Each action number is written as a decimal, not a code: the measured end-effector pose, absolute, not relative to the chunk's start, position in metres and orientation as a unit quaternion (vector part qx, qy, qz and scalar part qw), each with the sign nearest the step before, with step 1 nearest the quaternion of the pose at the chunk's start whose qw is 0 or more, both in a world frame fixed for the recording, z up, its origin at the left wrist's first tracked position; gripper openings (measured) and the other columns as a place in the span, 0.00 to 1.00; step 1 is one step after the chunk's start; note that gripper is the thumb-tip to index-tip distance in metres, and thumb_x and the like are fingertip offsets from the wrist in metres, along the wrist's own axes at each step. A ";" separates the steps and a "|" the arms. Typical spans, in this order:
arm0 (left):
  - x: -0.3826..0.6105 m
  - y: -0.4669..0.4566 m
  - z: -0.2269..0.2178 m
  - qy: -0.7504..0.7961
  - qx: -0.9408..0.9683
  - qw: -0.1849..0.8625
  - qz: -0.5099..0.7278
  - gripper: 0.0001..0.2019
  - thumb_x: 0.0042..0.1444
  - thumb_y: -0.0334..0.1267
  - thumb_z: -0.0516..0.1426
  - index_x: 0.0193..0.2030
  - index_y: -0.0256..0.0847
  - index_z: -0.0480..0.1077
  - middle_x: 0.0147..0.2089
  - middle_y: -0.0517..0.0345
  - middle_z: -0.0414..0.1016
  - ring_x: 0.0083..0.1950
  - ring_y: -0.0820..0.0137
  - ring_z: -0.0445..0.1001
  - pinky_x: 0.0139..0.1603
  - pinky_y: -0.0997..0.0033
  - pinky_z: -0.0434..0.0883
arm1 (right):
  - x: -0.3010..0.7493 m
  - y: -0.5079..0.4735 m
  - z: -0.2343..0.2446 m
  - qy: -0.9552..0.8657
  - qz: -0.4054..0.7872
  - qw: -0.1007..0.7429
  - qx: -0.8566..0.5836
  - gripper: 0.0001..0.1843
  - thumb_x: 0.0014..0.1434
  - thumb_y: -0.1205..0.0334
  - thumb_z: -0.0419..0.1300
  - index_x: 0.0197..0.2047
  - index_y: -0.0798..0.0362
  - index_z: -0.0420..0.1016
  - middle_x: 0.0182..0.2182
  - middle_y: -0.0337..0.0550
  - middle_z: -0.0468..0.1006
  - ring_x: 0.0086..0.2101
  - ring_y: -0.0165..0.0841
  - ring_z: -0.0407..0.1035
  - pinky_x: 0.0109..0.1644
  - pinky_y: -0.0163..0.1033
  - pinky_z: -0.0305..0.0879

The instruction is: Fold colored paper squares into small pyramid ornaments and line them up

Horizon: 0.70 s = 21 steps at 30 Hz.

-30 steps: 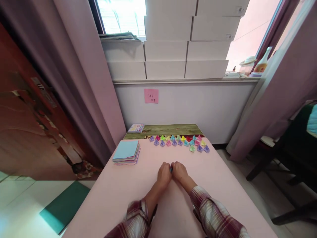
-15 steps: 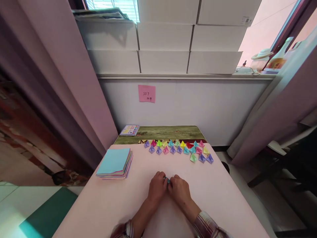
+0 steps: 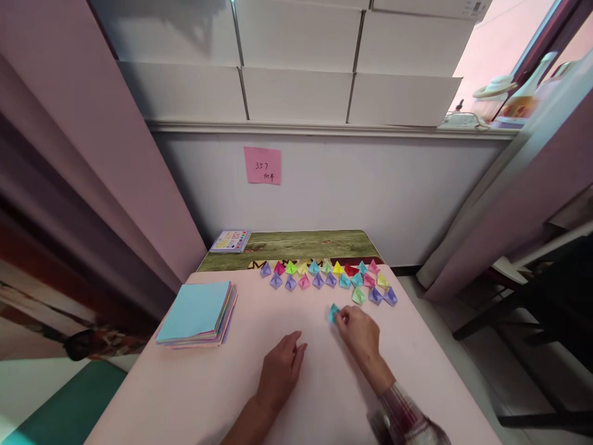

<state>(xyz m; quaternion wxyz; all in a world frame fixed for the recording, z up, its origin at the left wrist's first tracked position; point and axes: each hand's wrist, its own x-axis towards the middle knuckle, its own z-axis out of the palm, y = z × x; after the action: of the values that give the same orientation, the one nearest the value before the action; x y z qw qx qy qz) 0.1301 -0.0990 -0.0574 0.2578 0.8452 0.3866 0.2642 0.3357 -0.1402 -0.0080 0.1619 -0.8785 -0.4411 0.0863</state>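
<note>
Between the fingertips of my right hand (image 3: 360,334) is a small folded teal origami boat (image 3: 333,313), held just in front of the rows of finished paper pieces. My left hand (image 3: 281,366) rests near the middle of the pink tabletop (image 3: 324,395), empty, its fingers slightly apart. Several folded paper boats in purple, pink, green, yellow, red and blue stand in rows across the far part of the table; a light green boat (image 3: 358,296) is the one nearest the held piece. A stack of square coloured paper (image 3: 197,311), light blue on top, lies to the left.
A printed booklet (image 3: 230,241) lies on the wood-patterned strip (image 3: 296,242) at the table's back edge. A pink note (image 3: 262,165) is stuck to the wall. White boxes (image 3: 296,93) line the sill above, and curtains hang at both sides.
My hands have parted. The right one has carried the teal paper boat forward and to the right, while the left has let go and moved back a little. The view has shifted.
</note>
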 end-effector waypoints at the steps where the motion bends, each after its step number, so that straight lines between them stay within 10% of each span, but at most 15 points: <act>1: 0.122 -0.104 -0.060 0.371 0.854 0.249 0.265 0.13 0.65 0.42 0.48 0.50 0.44 0.69 0.41 0.52 0.77 0.39 0.67 0.76 0.43 0.68 0.72 | 0.349 -0.134 -0.006 -0.412 0.078 0.162 -0.893 0.14 0.61 0.52 0.54 0.32 0.47 0.78 0.35 0.41 0.80 0.34 0.33 0.74 0.31 0.33 0.55; 21: 0.098 -0.124 -0.064 0.355 0.869 0.262 0.225 0.12 0.64 0.35 0.47 0.37 0.44 0.71 0.33 0.57 0.72 0.33 0.71 0.71 0.35 0.74 0.68 | 0.390 -0.149 -0.022 -0.292 0.002 0.275 -0.916 0.27 0.64 0.42 0.46 0.37 0.50 0.81 0.28 0.45 0.80 0.29 0.34 0.71 0.29 0.35 0.54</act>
<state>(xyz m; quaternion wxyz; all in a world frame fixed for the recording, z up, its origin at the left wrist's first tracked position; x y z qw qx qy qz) 0.0979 -0.1241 -0.0637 0.2622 0.8685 0.3551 0.2254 0.3899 -0.1489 -0.0217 0.2753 -0.9158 -0.2925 0.0019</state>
